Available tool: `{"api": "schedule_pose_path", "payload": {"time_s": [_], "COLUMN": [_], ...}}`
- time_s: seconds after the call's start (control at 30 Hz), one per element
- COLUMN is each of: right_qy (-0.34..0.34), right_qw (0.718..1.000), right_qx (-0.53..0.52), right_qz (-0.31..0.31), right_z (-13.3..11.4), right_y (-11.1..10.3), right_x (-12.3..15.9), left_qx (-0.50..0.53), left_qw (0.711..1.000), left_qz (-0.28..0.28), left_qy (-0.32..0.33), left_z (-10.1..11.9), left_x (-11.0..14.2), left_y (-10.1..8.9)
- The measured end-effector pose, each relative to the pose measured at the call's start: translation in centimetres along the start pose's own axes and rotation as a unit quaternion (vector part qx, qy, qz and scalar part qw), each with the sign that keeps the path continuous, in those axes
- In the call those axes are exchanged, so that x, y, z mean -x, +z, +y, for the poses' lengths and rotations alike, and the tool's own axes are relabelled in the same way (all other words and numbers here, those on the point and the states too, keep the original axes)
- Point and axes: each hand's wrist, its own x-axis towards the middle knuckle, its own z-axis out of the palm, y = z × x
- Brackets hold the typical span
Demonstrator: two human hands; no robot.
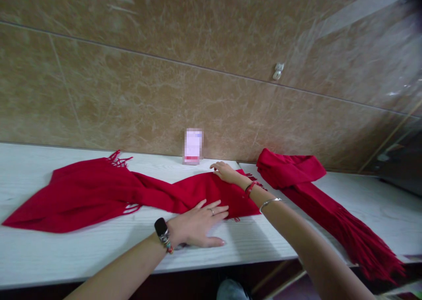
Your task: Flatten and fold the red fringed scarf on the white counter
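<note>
A red fringed scarf (89, 192) lies loosely spread along the white surface, narrow and gathered at its middle and wider at both ends. At its front edge my left hand (198, 223) rests flat with fingers spread, the fingertips touching the cloth. My right hand (226, 172) is on the scarf's far edge near the fringe, its fingers extended and slightly bent over the border. Neither hand has cloth gripped in it, as far as I see. On the right is a second red scarf (293, 172), looped at the back, with its fringed tail reaching toward the front edge.
A blurred-out upright phone-like object (193, 147) leans on the brown marbled wall (132, 93) behind the scarf. The white tabletop (138, 260) ends at a front edge close to me. A small white fitting (278, 70) is on the wall. A dark object (402, 168) stands far right.
</note>
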Motion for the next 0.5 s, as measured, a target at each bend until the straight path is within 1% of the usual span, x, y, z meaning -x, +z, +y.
{"api": "schedule_pose_path", "payload": {"time_s": [0.07, 0.1, 0.13, 0.17, 0.23, 0.3, 0.33, 0.4, 0.5], "right_qy": [-0.008, -0.016, -0.026, -0.037, -0.058, -0.054, -0.045, -0.02, 0.001], "right_qw": [0.998, 0.997, 0.996, 0.997, 0.998, 0.998, 0.998, 0.998, 0.999], "right_qx": [0.011, 0.014, 0.015, 0.012, 0.003, -0.012, -0.019, -0.026, -0.012], "right_qz": [0.06, 0.079, 0.083, 0.071, 0.014, -0.036, -0.048, -0.05, -0.039], "right_z": [-0.2, -0.2, -0.2, -0.2, -0.1, 0.0, 0.1, 0.3, 0.6], "right_y": [-0.1, -0.2, -0.1, 0.0, 0.5, 1.2, 1.5, 1.9, 1.7], "right_x": [1.4, 2.1, 2.8, 3.5, 4.7, 5.4, 5.6, 5.7, 5.7], "left_qx": [-0.007, -0.011, -0.013, -0.015, -0.017, -0.02, -0.02, -0.023, -0.028], "left_qw": [1.0, 0.999, 0.999, 0.999, 0.999, 0.999, 0.999, 0.999, 0.999], "left_qz": [-0.004, -0.008, -0.011, -0.014, -0.013, -0.005, -0.002, -0.002, -0.008], "left_qy": [-0.025, -0.036, -0.044, -0.048, -0.045, -0.041, -0.04, -0.04, -0.041], "left_z": [0.1, 0.1, 0.1, 0.1, 0.0, -0.2, -0.2, -0.3, -0.2], "left_x": [0.0, 0.0, 0.0, 0.0, 0.0, -0.1, -0.1, -0.1, -0.1], "left_y": [-0.2, -0.2, -0.2, -0.1, 0.1, 0.2, 0.3, 0.3, 0.2]}}
